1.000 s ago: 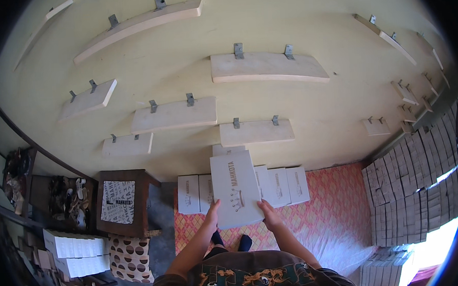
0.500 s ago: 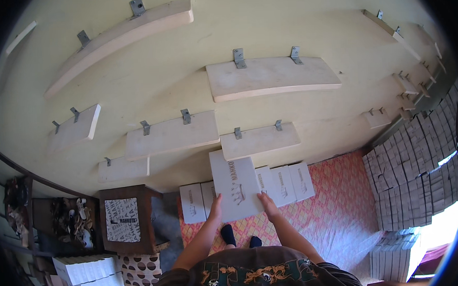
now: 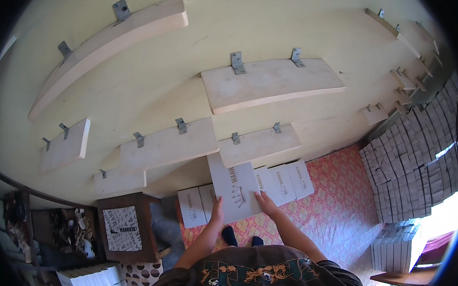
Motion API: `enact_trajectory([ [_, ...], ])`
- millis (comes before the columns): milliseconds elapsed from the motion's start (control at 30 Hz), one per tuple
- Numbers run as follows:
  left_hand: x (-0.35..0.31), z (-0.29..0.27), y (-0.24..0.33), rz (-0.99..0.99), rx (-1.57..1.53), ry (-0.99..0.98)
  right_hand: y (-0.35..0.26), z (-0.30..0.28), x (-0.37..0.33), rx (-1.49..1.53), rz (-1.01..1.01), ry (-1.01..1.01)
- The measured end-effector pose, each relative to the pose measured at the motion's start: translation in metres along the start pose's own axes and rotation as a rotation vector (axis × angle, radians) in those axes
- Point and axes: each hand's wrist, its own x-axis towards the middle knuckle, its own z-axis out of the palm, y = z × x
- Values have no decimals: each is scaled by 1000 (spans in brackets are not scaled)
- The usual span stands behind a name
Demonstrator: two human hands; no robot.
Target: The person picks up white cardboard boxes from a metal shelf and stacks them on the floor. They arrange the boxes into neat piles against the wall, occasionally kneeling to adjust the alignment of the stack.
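Between my two hands is a large white cardboard box (image 3: pixel 235 190) with a printed crown on its lid. My left hand (image 3: pixel 216 210) grips its left edge, and my right hand (image 3: pixel 266 203) grips the right edge. The box's far end reaches under a pale wall shelf (image 3: pixel 260 144). Behind and beside it stands a row of similar white boxes (image 3: pixel 192 207) along the wall; more white boxes (image 3: pixel 288 182) show to the right. The held box hides part of that row.
Several pale shelves on metal brackets, such as a wide shelf (image 3: pixel 272 83), jut from the wall. A brown cabinet (image 3: pixel 147 220) and a shoe rack (image 3: pixel 62 229) stand at left. Tall box stacks (image 3: pixel 416 159) line the right side. A red patterned mat (image 3: pixel 340 184) covers the floor.
The view has shifted slightly, with the near shelves now appearing larger and lower at left. Both hands keep their hold on the box, whose far end looks slightly further under the shelf.
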Motion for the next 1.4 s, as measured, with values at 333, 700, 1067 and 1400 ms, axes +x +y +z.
enact_trajectory([
  [333, 5, -2, -5, 103, 270, 117, -16, -7, 1, -138, 46, 7],
  [700, -24, 11, 31, 153, 642, 294, -34, -23, -60, -93, -38, 145],
  [1067, -167, 11, 35, 233, 358, 358, -49, -59, -114, 50, -134, -50],
  [1400, -312, -25, 39, 261, 296, 630, -92, 28, -179, 7, -80, -538],
])
